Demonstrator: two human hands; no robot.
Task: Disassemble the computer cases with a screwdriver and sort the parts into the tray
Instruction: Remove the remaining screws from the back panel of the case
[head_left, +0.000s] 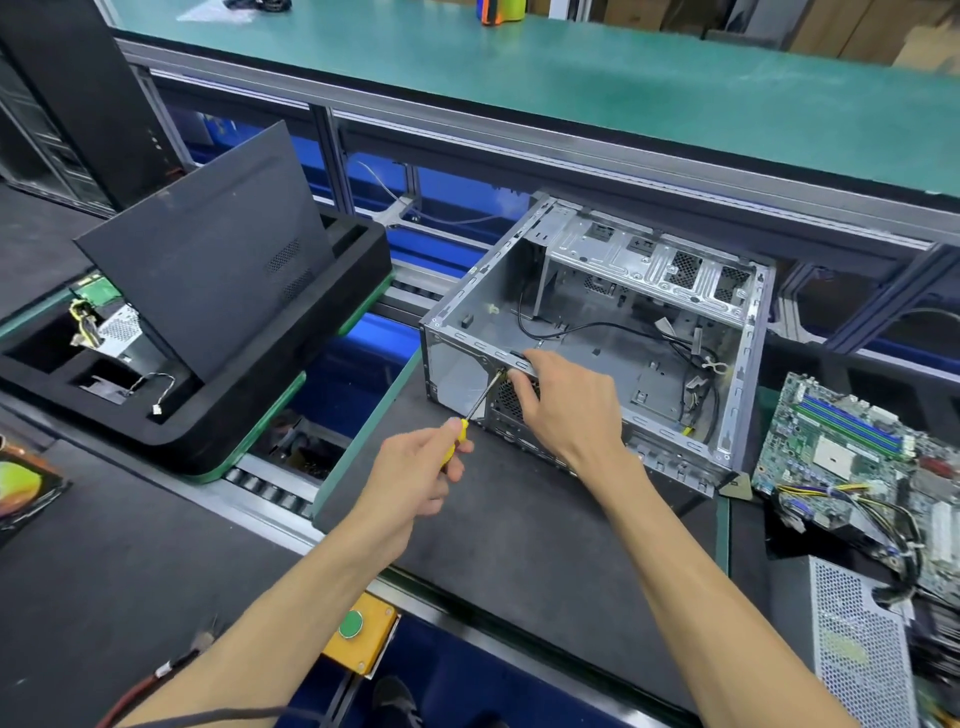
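Gripping the yellow handle of the screwdriver (470, 408), the left hand (415, 470) curls its fingers fully round it. That tool's long axis runs up and to the right, from the handle toward the computer case (597, 338), and its tip meets the near wall of the case just under the top rail. Right beside the tip, the right hand (563, 400) lies on the same rail, its fingers bent over the edge and holding it.

Stripped to bare metal, the case lies on its side with the open face upward on a dark grey mat (519, 545); loose black cables trail across its floor. Its long axis runs from near left to far right.

Left of the case, across a gap that shows conveyor rollers, sits a black foam tray (218, 431) with a dark side panel (208, 260) leaning in it and small parts in its pockets. Right of the case lies a green motherboard (841, 457) with wires, and nearer than that a perforated metal box (857, 644). Beyond the case runs an aluminium frame topped by a long green bench (571, 67). Below the case, at the mat's near edge, is a yellow box with a green button (351, 623).
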